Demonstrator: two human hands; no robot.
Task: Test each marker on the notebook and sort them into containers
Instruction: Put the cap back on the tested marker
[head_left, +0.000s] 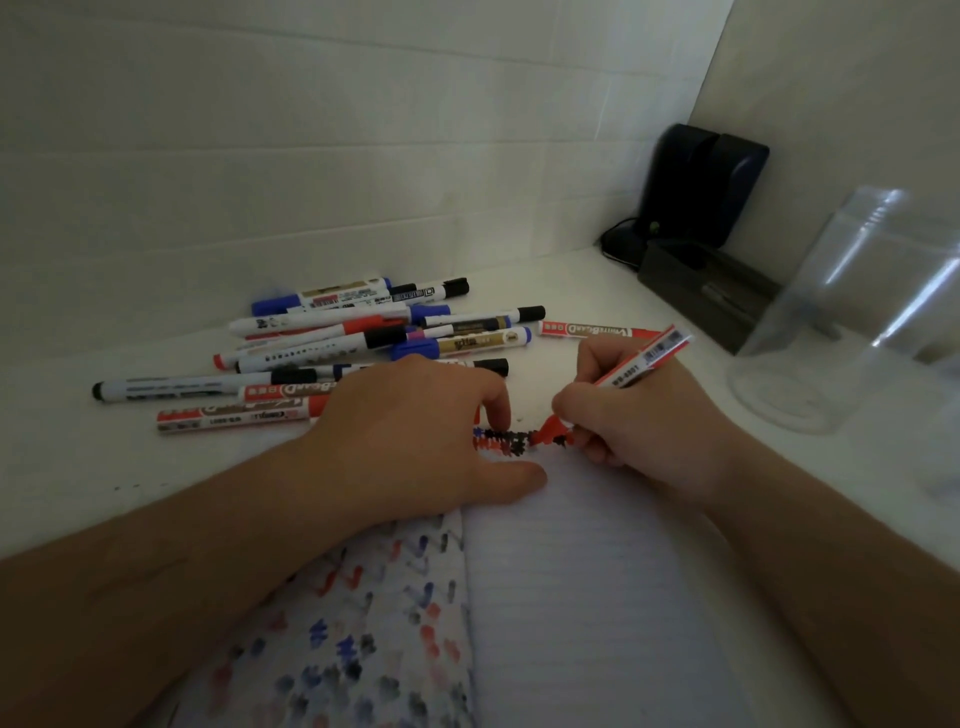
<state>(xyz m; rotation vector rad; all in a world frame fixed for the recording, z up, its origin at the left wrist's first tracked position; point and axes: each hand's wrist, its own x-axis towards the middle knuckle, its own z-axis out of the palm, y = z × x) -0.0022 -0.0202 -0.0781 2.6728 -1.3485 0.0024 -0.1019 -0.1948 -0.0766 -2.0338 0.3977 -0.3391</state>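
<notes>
An open lined notebook (582, 582) lies in front of me, its left page covered in red, blue and black test marks. My right hand (634, 415) grips an uncapped red marker (641, 358), tip down on the top of the right page beside a row of scribbles (511, 441). My left hand (415, 441) lies flat on the notebook's top left, fingers touching the page; whether it holds the cap is hidden. A pile of several capped markers (353, 343) lies behind it on the white table. Another red marker (587, 329) lies alone behind my right hand.
A clear plastic container (841, 322) stands at the right, with a second clear one (943, 447) at the frame's right edge. A black box (711, 291) and a dark device (701, 187) sit in the back corner by the wall.
</notes>
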